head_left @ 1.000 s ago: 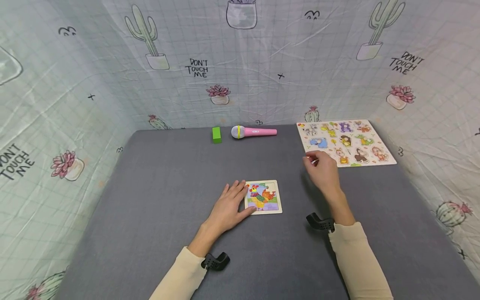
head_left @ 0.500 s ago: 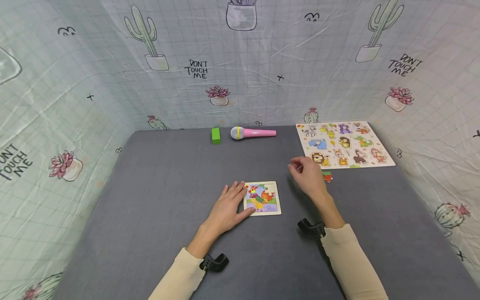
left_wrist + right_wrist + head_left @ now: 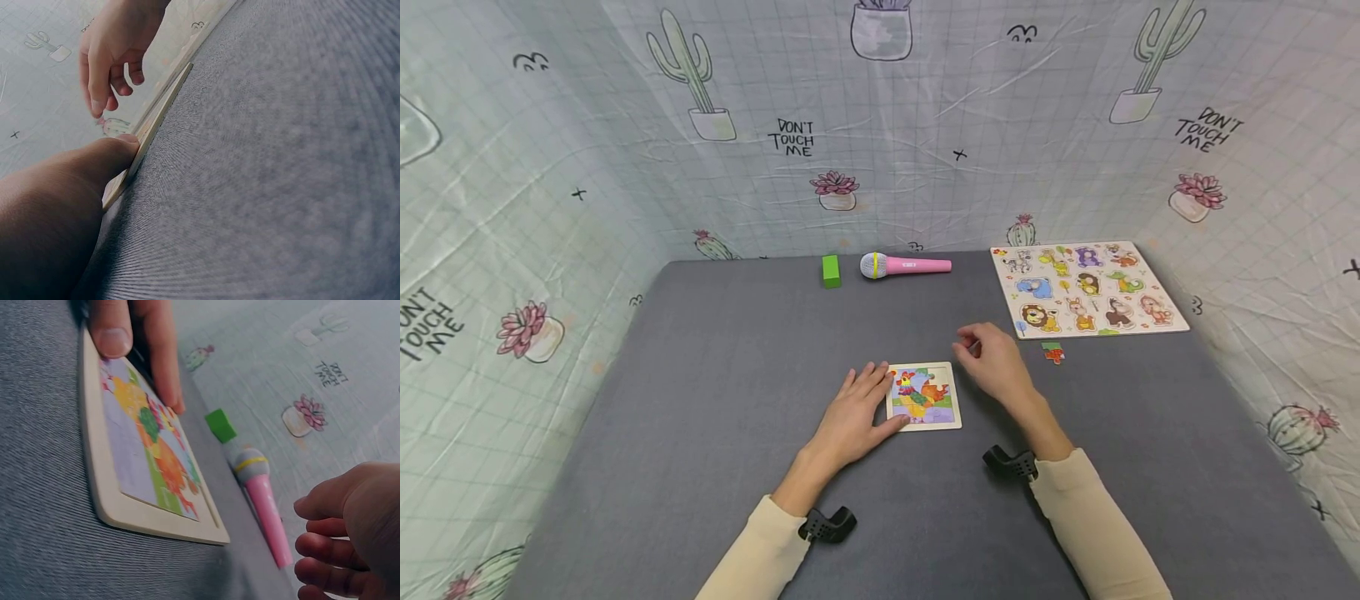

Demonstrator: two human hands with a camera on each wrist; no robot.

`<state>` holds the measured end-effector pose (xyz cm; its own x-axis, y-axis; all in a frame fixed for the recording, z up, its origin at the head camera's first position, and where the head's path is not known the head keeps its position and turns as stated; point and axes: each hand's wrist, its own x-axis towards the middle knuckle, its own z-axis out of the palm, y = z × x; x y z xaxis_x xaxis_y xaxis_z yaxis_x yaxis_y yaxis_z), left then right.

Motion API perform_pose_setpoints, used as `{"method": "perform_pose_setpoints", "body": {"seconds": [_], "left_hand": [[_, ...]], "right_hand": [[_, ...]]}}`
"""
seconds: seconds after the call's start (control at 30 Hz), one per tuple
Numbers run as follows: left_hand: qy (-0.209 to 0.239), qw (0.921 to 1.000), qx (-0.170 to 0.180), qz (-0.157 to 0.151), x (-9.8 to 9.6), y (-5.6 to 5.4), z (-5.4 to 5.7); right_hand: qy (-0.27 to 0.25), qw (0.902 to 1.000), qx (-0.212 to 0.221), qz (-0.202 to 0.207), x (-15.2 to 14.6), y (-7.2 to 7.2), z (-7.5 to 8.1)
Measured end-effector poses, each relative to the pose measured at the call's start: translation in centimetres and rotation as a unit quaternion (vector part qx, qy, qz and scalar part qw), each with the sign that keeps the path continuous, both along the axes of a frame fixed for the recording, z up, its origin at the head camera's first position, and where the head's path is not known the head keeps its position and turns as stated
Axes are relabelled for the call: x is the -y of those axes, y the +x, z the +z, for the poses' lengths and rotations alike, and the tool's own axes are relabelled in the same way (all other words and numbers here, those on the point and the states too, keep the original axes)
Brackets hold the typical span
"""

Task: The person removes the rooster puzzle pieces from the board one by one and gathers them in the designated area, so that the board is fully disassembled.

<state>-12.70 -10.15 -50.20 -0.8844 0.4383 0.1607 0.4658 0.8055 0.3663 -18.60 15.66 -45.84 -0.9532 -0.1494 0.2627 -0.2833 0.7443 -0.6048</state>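
Observation:
A small square rooster jigsaw puzzle [image 3: 936,400] in a pale wooden frame lies on the grey table. My left hand [image 3: 850,425] rests on its left side with fingers extended, the thumb [image 3: 115,153] on the near edge of the frame. Bare wood shows in the puzzle's upper right corner. My right hand [image 3: 996,362] hovers just beyond that corner, its fingers loosely bent; in the right wrist view nothing shows between thumb and fingers. To the right of this hand, a loose red-and-green puzzle piece [image 3: 1053,353] lies on the table.
A larger animal puzzle board [image 3: 1101,292] lies at the back right, just behind the loose piece. Along the back edge are a pink toy microphone [image 3: 917,266] and a green block [image 3: 831,272]. Printed cloth [image 3: 880,125] hangs around the back and sides.
My right hand has moved left and toward me from the animal board to the rooster puzzle, uncovering the loose piece and the board's lion corner. My left hand has stayed put.

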Motion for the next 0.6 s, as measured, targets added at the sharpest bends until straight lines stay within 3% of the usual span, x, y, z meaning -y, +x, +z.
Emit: {"method": "perform_pose_setpoints", "body": {"seconds": [0.33, 0.6], "left_hand": [[0.0, 1.0, -0.003, -0.006, 0.0, 0.0, -0.1], [0.002, 1.0, -0.004, -0.006, 0.0, -0.1, -0.2]], "right_hand": [[0.029, 0.9978, 0.045, 0.04, 1.2, 0.6, -0.5], [0.04, 0.9948, 0.056, 0.075, 1.5, 0.7, -0.9]]}}
